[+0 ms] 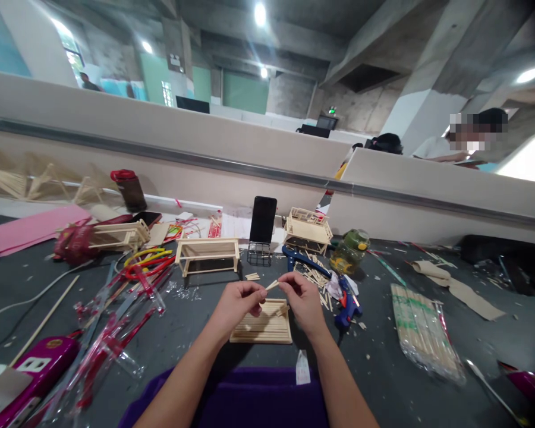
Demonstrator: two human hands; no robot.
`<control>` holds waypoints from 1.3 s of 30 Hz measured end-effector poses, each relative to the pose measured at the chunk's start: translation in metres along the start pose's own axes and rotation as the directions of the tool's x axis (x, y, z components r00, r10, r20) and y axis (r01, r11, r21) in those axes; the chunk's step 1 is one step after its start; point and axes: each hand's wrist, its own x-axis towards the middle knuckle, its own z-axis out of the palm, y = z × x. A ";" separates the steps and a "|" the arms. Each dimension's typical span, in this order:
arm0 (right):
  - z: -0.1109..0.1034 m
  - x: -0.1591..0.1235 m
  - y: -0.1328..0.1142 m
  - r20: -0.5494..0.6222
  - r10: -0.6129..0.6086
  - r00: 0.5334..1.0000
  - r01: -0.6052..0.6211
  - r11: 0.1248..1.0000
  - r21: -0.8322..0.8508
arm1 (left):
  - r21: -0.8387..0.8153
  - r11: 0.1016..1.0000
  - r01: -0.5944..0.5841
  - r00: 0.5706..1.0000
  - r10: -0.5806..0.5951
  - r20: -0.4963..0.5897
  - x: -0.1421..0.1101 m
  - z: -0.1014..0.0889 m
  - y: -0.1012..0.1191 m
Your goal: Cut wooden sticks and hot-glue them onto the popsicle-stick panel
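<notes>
Between my hands is a short wooden stick (273, 285), pale and thin. My left hand (244, 300) pinches near its left end, and the fingers of my right hand (302, 295) close on its right end. Just below them a small rectangular panel of wooden sticks (261, 333) lies flat on the dark table. A few short stick pieces (252, 276) rest behind my left hand. To the right of my right hand are a blue glue gun (348, 304) and a pile of cut sticks (314, 274), with a blue-handled tool (301, 260) across it.
A small wooden stick frame (208, 255) and a stick-built model (308, 229) stand at the back, either side of a phone (263, 220) on a wire stand. A green-lidded jar (351, 251) is right. Bundled sticks (423, 330) lie far right; plastic wrappers (111, 339) and a magenta power strip (40, 374) left.
</notes>
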 end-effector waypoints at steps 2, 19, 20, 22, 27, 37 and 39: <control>0.000 0.000 0.000 -0.006 0.005 1.000 -0.005 1.000 0.000 | -0.046 0.999 0.011 1.000 -0.010 0.017 0.000 0.000 0.000; 0.017 -0.008 -0.011 -0.060 0.012 0.998 -0.021 0.988 -0.156 | -0.215 0.972 -0.093 0.984 0.056 -0.169 0.004 0.005 -0.007; 0.020 -0.009 -0.012 -0.052 0.040 0.998 -0.046 0.991 -0.124 | -0.190 0.975 -0.116 0.978 0.079 -0.190 0.004 0.005 -0.007; 0.026 -0.009 -0.012 -0.028 0.082 0.996 -0.083 0.996 -0.043 | -0.135 0.979 -0.155 0.967 0.122 -0.225 0.003 0.005 -0.007; 0.034 -0.009 -0.016 0.006 0.142 0.990 -0.141 0.973 0.185 | -0.040 0.980 -0.193 0.956 0.179 -0.234 0.003 0.005 -0.007; 0.031 -0.008 -0.014 0.057 0.232 0.971 -0.238 0.916 0.322 | 0.139 0.963 -0.232 0.938 0.259 -0.228 0.000 0.005 0.000; 0.031 -0.008 -0.014 0.062 0.236 0.970 -0.243 0.916 0.318 | 0.198 0.945 -0.262 0.930 0.302 -0.211 0.000 0.005 -0.001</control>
